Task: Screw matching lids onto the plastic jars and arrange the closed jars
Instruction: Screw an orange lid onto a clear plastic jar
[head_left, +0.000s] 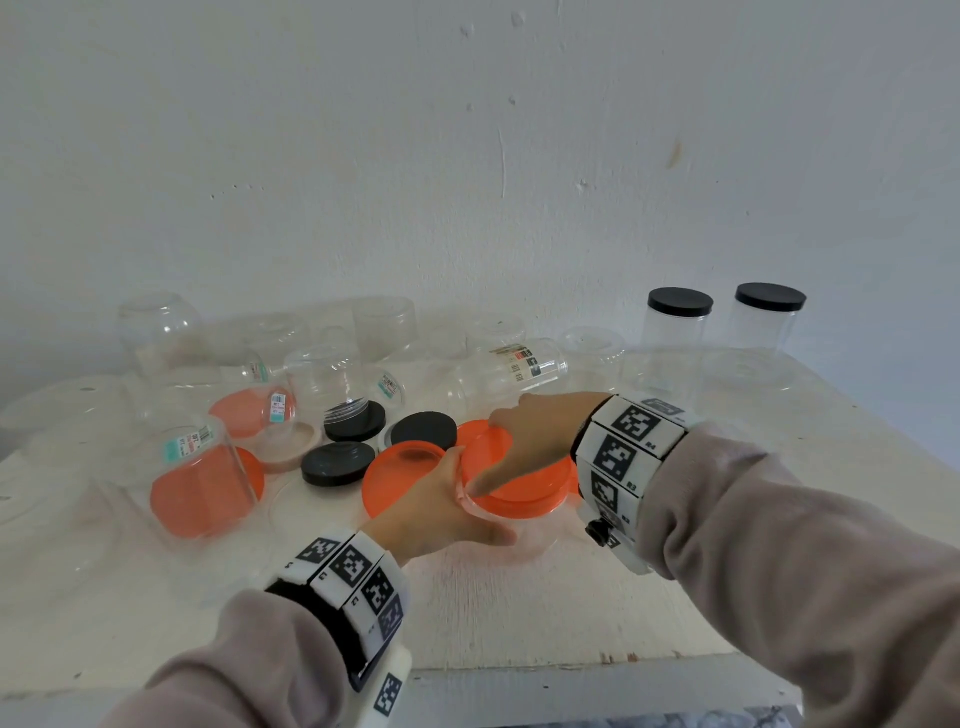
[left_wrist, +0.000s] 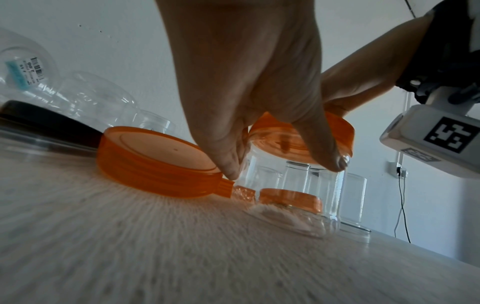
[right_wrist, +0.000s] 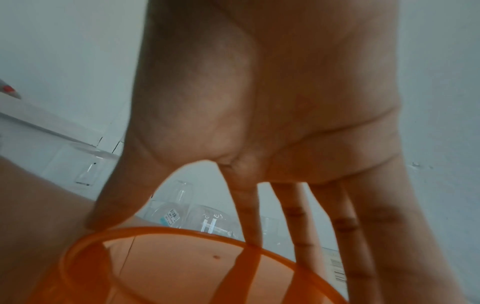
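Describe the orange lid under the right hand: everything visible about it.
The orange lid is a round, translucent plastic screw cap with a flat top and a raised rim. It sits roughly level on the mouth of a clear plastic jar standing upright on the pale table. The right hand grips it from above, thumb and fingers spread round its edge. The left hand holds the jar just below it. Whether it is fully screwed down cannot be told.

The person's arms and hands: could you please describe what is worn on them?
Both arms wear loose beige-grey fabric sleeves. Each wrist carries a band of white blocks printed with black square markers, over a black strap; the left one looks alike. A white camera housing bearing another marker hangs under the right wrist. The hands are bare.
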